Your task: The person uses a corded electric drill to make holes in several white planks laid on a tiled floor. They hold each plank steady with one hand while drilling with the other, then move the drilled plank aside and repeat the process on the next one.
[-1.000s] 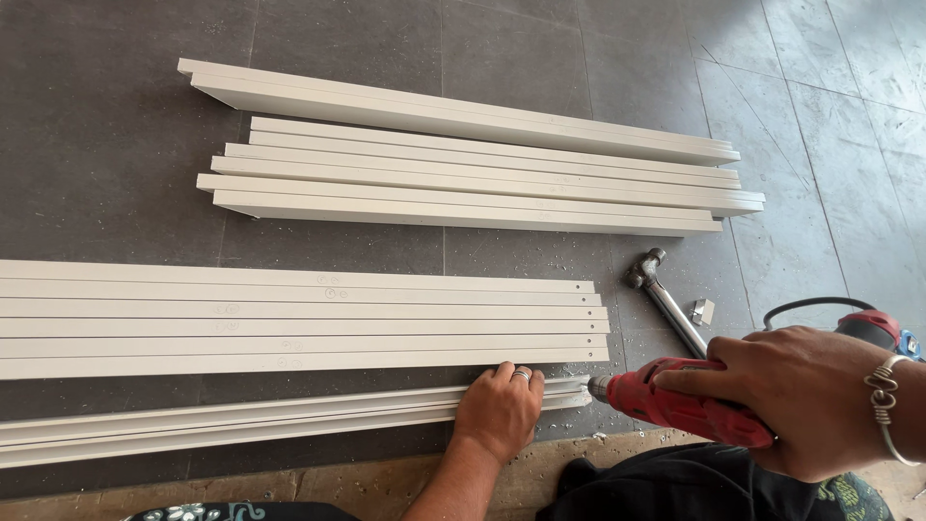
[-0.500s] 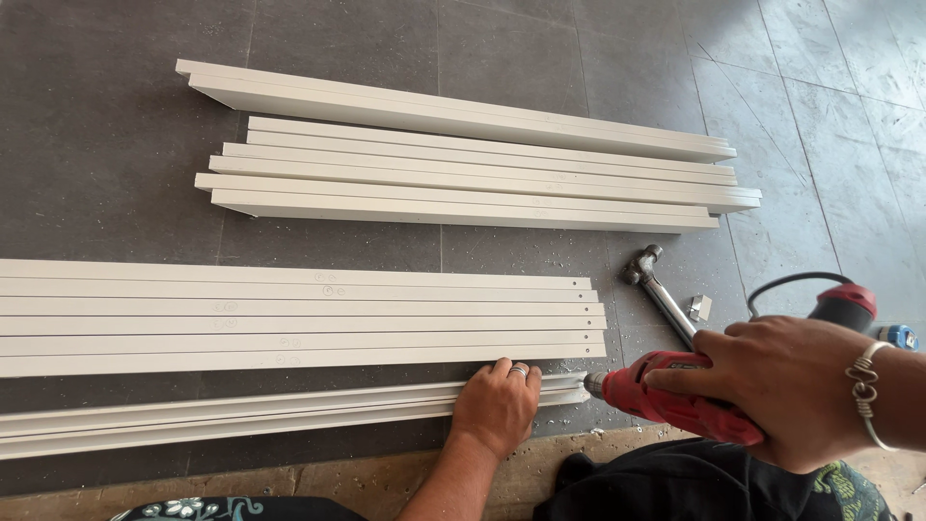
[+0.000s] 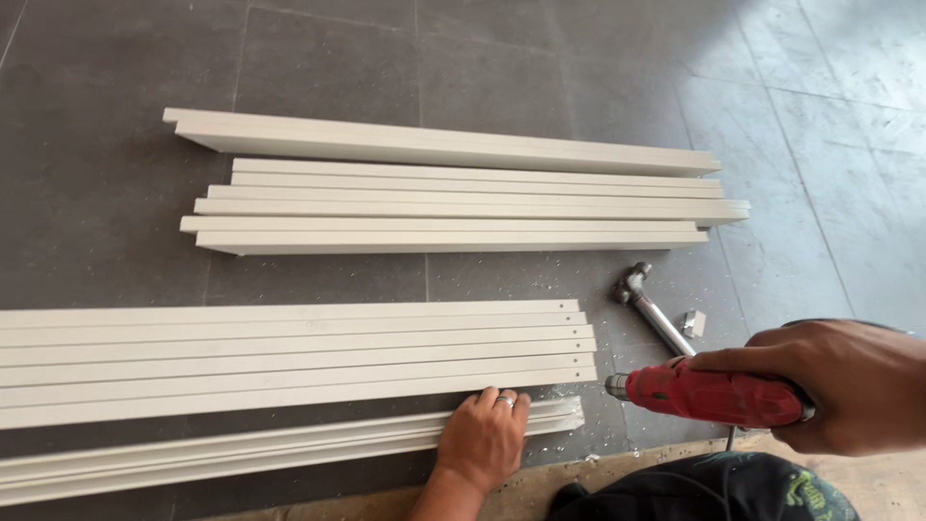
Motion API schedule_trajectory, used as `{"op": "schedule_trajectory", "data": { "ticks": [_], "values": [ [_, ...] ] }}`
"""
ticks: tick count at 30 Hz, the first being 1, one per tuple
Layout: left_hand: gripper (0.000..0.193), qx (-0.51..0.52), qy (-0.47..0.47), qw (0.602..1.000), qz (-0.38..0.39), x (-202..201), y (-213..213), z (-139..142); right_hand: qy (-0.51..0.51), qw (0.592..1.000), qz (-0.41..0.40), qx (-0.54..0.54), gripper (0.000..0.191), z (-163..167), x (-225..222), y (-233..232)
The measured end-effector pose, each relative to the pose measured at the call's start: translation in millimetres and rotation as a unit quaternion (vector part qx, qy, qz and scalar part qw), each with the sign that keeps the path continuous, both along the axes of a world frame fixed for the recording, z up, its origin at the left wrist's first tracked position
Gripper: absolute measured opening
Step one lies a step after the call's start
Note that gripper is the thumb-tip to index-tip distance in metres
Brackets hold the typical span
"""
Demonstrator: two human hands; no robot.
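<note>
The right hand [image 3: 849,386] grips the red drill [image 3: 714,396], tip pointing to nine o'clock at the white strip [image 3: 289,449], maybe just apart; the left hand [image 3: 482,439] presses flat.

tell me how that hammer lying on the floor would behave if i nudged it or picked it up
The hammer lies flat on the tiled floor, so it cannot tip. Its shiny round handle would probably turn or skid on the smooth tile rather than roll far, because the head sticks out sideways. It looks all metal, so it is likely rigid, head-heavy and perhaps slippery to grip.
</note>
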State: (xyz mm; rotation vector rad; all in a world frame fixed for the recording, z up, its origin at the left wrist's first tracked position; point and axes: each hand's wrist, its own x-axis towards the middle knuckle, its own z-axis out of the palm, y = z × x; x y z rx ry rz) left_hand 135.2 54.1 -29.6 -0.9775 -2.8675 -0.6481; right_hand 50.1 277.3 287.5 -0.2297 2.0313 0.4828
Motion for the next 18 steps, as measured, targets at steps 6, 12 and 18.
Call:
{"op": "schedule_trajectory", "data": {
  "ticks": [6,12,18],
  "values": [
    [0.050,0.034,-0.026,0.999,0.000,3.6,-8.1,4.2,0.055,0.974,-0.198,-0.099,0.092,-38.4,42.9,70.2],
    [0.061,-0.011,-0.033,0.999,-0.010,0.8,-15.9,19.4,0.247,0.910,-0.149,-0.296,0.099,-120.3,127.3,166.2],
    [0.047,-0.221,-0.155,0.963,0.026,1.9,-49.4,24.3,0.518,0.819,0.013,-0.246,0.060,-229.6,198.5,184.9]
  ]
}}
